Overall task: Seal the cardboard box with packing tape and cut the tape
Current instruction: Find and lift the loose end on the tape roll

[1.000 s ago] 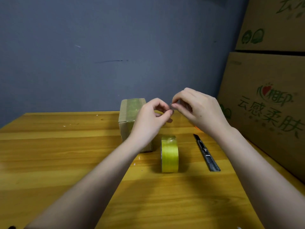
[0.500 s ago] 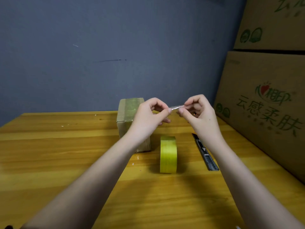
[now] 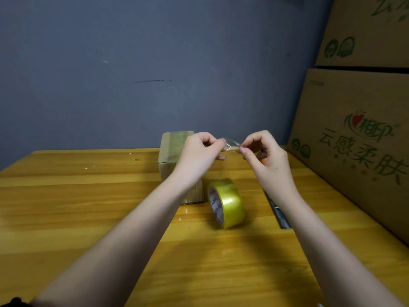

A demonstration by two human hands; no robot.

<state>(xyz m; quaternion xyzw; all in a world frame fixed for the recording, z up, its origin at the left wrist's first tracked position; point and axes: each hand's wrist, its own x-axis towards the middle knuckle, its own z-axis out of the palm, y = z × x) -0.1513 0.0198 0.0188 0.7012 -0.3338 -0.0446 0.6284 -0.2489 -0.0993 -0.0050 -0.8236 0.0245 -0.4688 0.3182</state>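
A small cardboard box (image 3: 171, 149) with tape along its top stands on the wooden table (image 3: 66, 196), partly behind my left hand (image 3: 197, 151). My left hand and my right hand (image 3: 263, 151) are raised above the table, each pinching one end of a short clear tape strip (image 3: 231, 145) stretched between them. The yellow tape roll (image 3: 228, 202) stands on its edge just right of the box, below my hands. A utility knife (image 3: 280, 214) lies on the table under my right forearm, partly hidden.
Large printed cardboard cartons (image 3: 354, 140) are stacked along the table's right side. A grey-blue wall (image 3: 155, 74) rises behind the table's far edge.
My two hands have drawn apart, stretching the tape strip between them. The view has shifted, so the roll's printed core side now shows.
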